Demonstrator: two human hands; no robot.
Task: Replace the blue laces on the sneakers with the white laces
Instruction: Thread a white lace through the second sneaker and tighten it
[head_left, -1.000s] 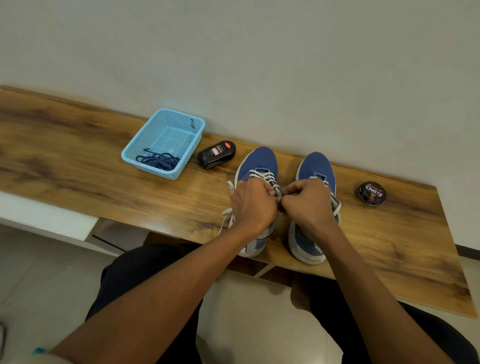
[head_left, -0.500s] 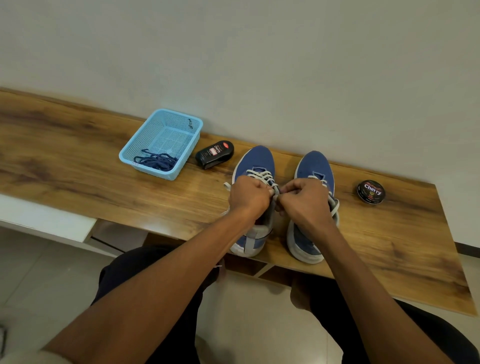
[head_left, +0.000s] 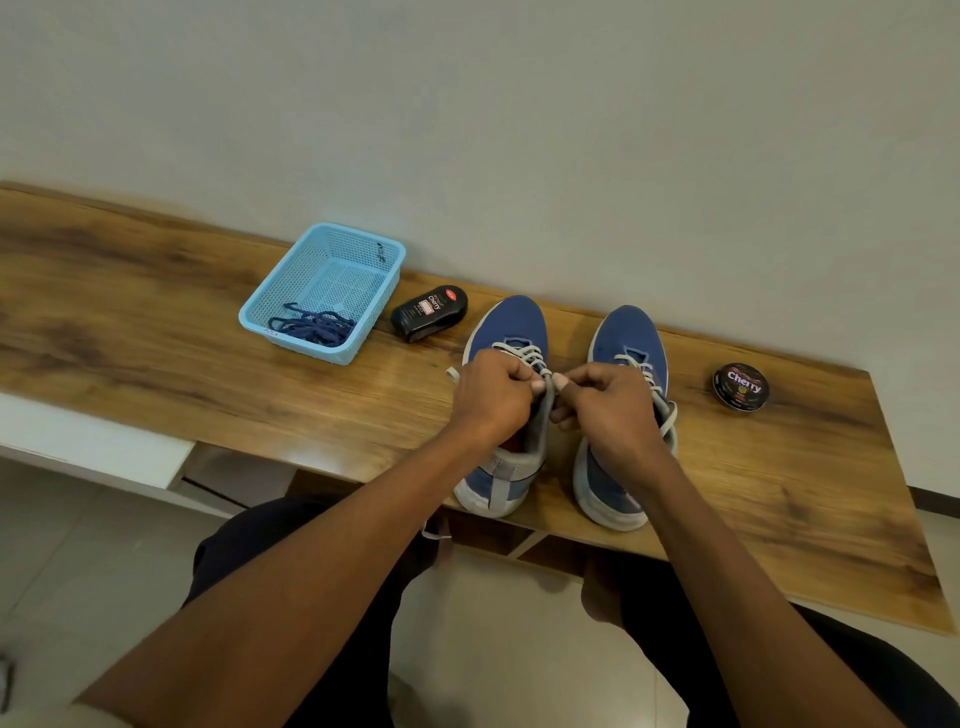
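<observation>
Two blue sneakers stand side by side on the wooden bench, toes toward the wall. The left sneaker (head_left: 511, 325) carries a white lace (head_left: 524, 355) through its eyelets. My left hand (head_left: 491, 397) and my right hand (head_left: 605, 410) meet over its tongue, each pinching an end of that lace with curled fingers. A loose bit of white lace sticks out left of my left hand. The right sneaker (head_left: 631, 338) is also laced in white, partly hidden under my right hand. The blue laces (head_left: 311, 327) lie bundled in a light blue basket.
The light blue basket (head_left: 384, 249) sits on the wooden bench (head_left: 130, 312) left of the sneakers. A black polish bottle (head_left: 428, 312) lies between basket and left sneaker. A round polish tin (head_left: 740, 387) rests right of the sneakers. The wall runs close behind.
My hands have stayed over the left sneaker, working the white lace; my left hand shifted slightly up and left, exposing the sneaker's grey collar and heel.
</observation>
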